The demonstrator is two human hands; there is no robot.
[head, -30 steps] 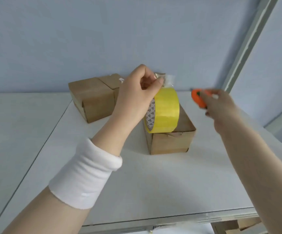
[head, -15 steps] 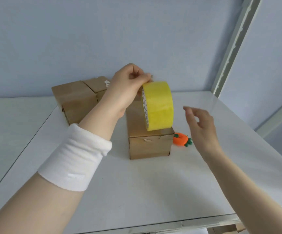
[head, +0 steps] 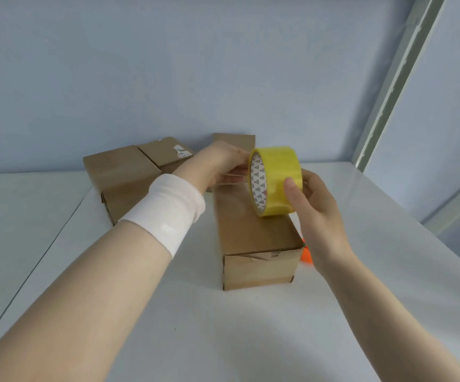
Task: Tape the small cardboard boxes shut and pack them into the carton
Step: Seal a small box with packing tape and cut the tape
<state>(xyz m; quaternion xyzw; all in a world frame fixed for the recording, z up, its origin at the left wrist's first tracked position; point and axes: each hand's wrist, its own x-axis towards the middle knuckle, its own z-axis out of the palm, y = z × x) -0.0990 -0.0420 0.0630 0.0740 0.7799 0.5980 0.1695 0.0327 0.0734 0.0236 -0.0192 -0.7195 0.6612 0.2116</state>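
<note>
A yellow tape roll (head: 277, 180) stands on edge on top of a small brown cardboard box (head: 253, 241) in the middle of the white table. My right hand (head: 314, 213) grips the roll from the right, thumb on its outer face. My left hand (head: 223, 166), with a white wristband, holds the roll's left side, fingers at its core. Two more small boxes sit behind on the left, a near one (head: 121, 180) and a far one (head: 165, 154) with a white label.
An orange cutter (head: 306, 256) lies on the table beside the middle box's right side, mostly hidden by my right wrist. A cardboard flap (head: 234, 139) stands up behind my left hand. A blue wall rises at the back and a pale post (head: 388, 89) at the right.
My right hand put the orange cutter down beside the box and then took hold of the tape roll. The roll came down onto the box top.
</note>
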